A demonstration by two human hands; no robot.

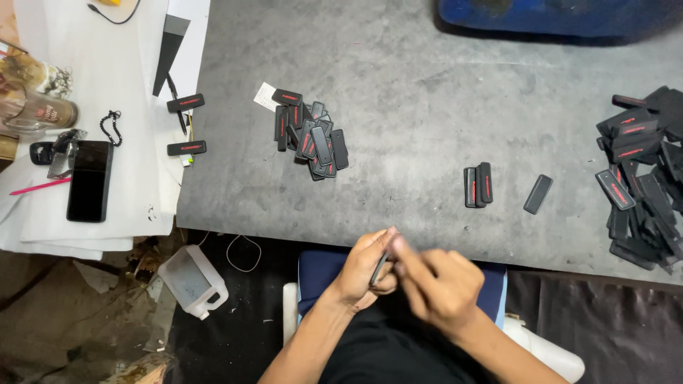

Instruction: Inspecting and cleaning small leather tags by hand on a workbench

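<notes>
Nearest, the person's two hands meet just off the near edge of the grey worktop (427,107), above a blue seat. The left hand (366,267) is closed around a small black tag (380,269), of which only a thin sliver shows between the fingers. The right hand (437,284) is blurred; its fingertips touch the tag's top, but I cannot tell how firmly it grips. Low on the left, a translucent plastic jug (192,279) lies on the floor. Farther out on the worktop stand a short stack of tags (478,185) and one loose tag (538,194) beside it. A heap of tags (309,135) lies farther left, and a bigger pile (644,178) is cut off by the right edge. On white paper at far left rests a dark phone (89,180)
</notes>
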